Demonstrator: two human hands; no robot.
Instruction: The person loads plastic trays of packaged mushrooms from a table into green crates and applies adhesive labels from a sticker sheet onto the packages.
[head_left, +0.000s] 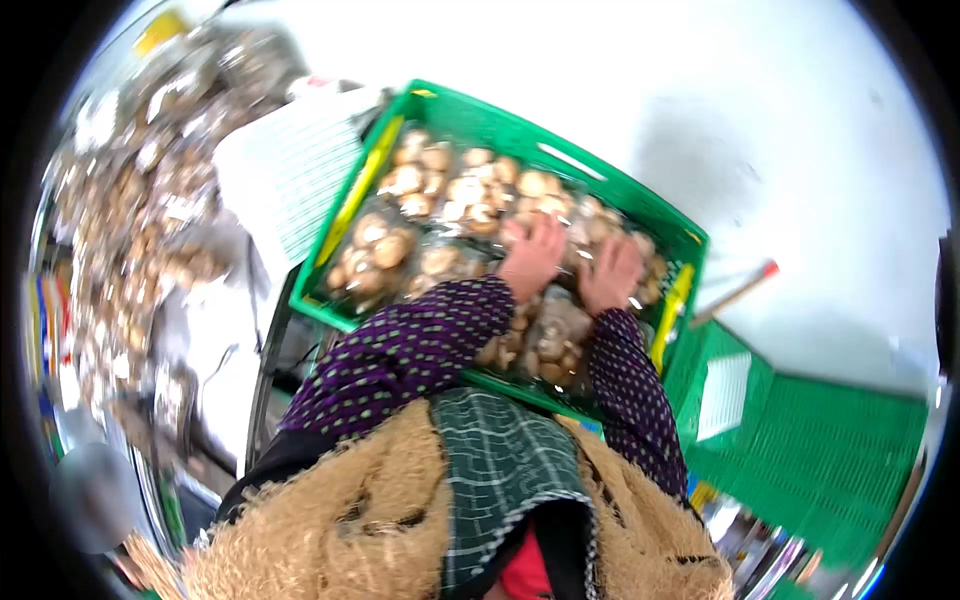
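- Tan, shaggy cloth (350, 510) covers the person's lap, just on the near side of the green crate (640, 200).
- Clear bags (557, 345) of what look like mushrooms sit inside the crate. They should be light, soft and easily bruised, the film slippery; best cupped from beneath or taken by a loose corner.
- The left hand (535, 250) lies on bags near the crate's middle, fingers a little apart.
- The right hand (612, 275) rests on bags beside it, towards the crate's right end, fingers slightly spread.
- Left of the crate, a blurred heap (150, 200) of similar bags; right, a red-tipped stick (735, 293).
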